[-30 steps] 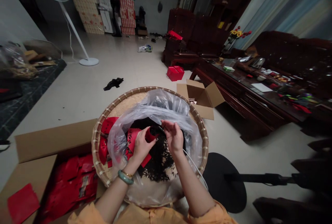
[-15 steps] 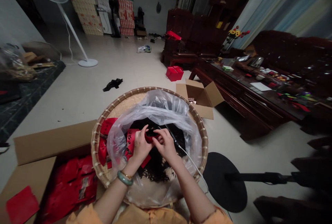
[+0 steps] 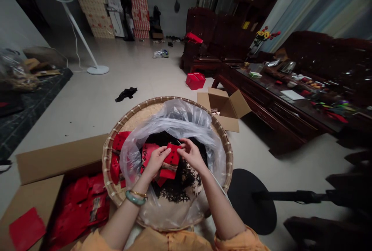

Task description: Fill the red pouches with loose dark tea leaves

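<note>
In the head view, the left hand [image 3: 155, 162], fingers curled and pressed on its edge, and the right hand [image 3: 192, 154], thumb and forefinger pinched on its top corner, hold a small red packet [image 3: 172, 161] above dark loose tea leaves [image 3: 177, 191], inside a clear plastic bag [image 3: 174, 121] lining a round woven bamboo tray [image 3: 108, 173]. Fingers hide the packet's upper end, so whether it is open is hard to make out. More red packets [image 3: 81, 208] lie in a brown cardboard box [image 3: 58, 158] beside the tray's lower-left rim.
</note>
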Demonstrator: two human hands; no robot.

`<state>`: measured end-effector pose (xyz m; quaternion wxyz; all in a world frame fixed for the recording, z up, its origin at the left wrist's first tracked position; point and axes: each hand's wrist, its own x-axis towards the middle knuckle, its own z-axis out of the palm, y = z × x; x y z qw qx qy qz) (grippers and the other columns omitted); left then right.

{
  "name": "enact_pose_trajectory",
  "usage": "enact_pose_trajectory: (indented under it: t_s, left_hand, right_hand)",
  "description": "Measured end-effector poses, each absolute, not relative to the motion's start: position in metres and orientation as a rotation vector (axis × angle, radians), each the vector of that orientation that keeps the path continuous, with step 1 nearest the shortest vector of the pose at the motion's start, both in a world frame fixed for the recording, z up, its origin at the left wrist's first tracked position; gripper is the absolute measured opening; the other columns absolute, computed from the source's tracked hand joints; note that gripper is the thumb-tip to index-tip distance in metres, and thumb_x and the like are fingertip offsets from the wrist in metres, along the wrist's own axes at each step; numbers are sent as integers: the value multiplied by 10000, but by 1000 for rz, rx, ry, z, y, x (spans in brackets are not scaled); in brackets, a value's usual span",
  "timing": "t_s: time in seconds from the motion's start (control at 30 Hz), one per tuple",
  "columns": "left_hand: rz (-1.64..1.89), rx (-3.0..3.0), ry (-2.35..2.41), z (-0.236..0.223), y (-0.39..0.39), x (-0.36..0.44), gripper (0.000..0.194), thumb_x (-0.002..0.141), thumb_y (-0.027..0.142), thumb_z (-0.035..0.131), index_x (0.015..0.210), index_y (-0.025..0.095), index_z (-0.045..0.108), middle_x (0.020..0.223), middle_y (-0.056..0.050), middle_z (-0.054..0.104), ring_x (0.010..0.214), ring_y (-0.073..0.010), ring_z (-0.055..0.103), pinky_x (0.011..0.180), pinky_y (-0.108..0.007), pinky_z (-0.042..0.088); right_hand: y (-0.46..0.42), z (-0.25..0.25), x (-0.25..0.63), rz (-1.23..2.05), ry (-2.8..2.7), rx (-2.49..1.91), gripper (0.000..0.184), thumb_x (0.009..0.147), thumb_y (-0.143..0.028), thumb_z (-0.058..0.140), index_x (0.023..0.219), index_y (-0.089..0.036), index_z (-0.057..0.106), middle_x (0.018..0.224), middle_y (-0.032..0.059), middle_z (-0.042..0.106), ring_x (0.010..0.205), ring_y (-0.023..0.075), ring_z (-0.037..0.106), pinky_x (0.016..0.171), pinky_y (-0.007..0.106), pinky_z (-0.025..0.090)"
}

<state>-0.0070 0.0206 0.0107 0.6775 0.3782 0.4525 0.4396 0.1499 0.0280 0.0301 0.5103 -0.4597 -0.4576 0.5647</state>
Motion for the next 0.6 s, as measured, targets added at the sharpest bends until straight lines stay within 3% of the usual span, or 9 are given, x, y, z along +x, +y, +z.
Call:
enact_pose_trajectory:
  t_s: [0.23,0.47,0.6]
  left_hand:
    - [993,930,1064,7,18,-3,429,647,483,685,888,135,616,764,-45,697,691,-189,670,583,-277,549]
    - [946,800,1098,8,19,-5,371,571,397,754,779,116,631,638,-7,664,545,-146,617,474,-252,511]
    - [950,721,1044,5,20,-7,335,556,337,771,768,109,647,633,-10,667,529,-115,606,513,-219,492]
  right_hand:
    - [30,21,148,1359,-1145,-1297,152,599,-275,740,637,-167,640,490,-53,572,403,75,444,381,184,326]
    - [32,19,149,1326,-1264,-1345,150,604,-305,719,590,-168,659,473,-40,583,403,81,447,398,196,346]
    - [32,18,149,1388,-1245,-1368,194,597,-346,712,597,-161,656,485,-36,577,407,79,452,398,193,358]
